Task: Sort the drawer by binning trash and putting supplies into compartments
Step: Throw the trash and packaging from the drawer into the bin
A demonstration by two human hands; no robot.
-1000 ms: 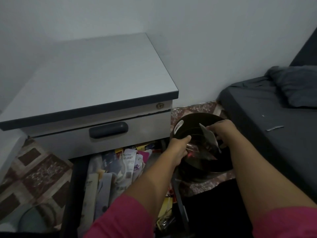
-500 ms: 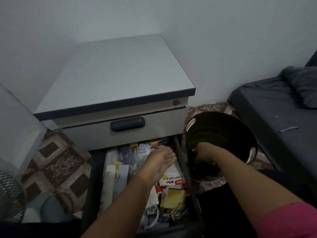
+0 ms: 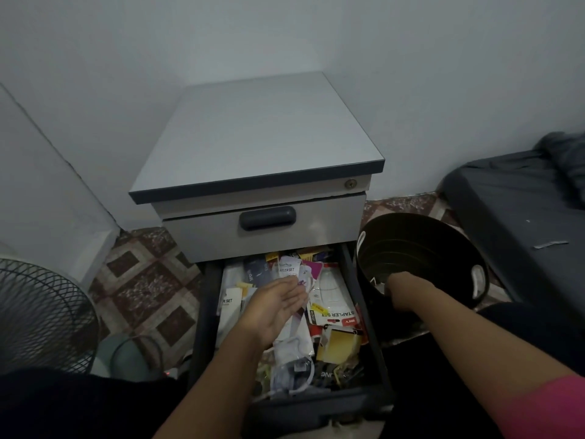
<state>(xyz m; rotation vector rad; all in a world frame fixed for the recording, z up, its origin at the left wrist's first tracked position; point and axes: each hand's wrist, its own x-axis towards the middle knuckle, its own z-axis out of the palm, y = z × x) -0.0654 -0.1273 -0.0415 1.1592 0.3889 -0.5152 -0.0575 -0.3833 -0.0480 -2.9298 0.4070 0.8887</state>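
Lower centre: we log the drawer [image 3: 348, 280] crammed with glossy packets. Left hand [image 3: 277, 307] hovers above, grip spread flat; right hand [image 3: 400, 291] reaches into the round black bin [image 3: 443, 236], grip hidden.

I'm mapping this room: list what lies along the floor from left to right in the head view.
Fan → open drawer with the left hand over it → black bin with the right hand inside → dark bed.

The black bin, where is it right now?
In the head view the black bin stands on the floor right of the open drawer, with the right hand reaching inside it.
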